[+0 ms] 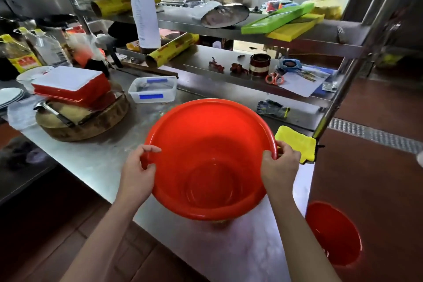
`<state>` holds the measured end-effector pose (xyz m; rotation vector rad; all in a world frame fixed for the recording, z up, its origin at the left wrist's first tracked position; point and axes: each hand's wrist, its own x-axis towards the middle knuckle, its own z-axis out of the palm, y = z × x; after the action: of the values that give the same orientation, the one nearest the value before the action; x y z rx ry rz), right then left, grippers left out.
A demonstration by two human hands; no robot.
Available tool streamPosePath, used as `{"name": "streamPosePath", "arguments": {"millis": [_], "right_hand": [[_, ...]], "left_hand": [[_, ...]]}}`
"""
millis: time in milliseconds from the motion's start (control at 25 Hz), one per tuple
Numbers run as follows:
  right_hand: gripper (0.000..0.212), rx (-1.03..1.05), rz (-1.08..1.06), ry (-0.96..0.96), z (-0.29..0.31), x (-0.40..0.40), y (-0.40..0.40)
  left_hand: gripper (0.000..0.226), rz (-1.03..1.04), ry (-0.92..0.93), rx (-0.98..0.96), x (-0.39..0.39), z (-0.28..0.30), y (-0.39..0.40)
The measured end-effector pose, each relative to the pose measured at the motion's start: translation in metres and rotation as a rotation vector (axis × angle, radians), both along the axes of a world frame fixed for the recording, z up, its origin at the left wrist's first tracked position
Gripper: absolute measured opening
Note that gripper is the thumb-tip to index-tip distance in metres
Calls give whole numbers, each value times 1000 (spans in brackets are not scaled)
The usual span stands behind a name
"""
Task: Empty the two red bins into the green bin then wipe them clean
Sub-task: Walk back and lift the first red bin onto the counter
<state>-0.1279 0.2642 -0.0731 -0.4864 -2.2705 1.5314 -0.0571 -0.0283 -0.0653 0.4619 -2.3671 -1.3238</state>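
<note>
Both hands clasp the rim of the red bin point(210, 158) over the steel table point(96, 160), left hand point(137, 171) and right hand point(280, 162) curled tight; it looks empty, the second red bin point(334, 233) on the floor

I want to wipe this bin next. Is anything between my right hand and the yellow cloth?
Nothing visible. The yellow cloth lies on the steel table's corner just beyond the right hand, which grips the red bin's rim.

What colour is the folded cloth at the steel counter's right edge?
Yellow; the folded cloth shows clearly in the head view, beside the right hand.
</note>
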Motion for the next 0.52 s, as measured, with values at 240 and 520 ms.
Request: {"name": "streamPosePath", "arguments": {"millis": [240, 520], "right_hand": [[37, 43, -111, -45, -10, -18, -50], [41, 135, -85, -123, -16, -38, -93]], "left_hand": [[54, -156, -14, -62, -64, -12, -58], [59, -253, -129, -59, -116, -20, -109]]}}
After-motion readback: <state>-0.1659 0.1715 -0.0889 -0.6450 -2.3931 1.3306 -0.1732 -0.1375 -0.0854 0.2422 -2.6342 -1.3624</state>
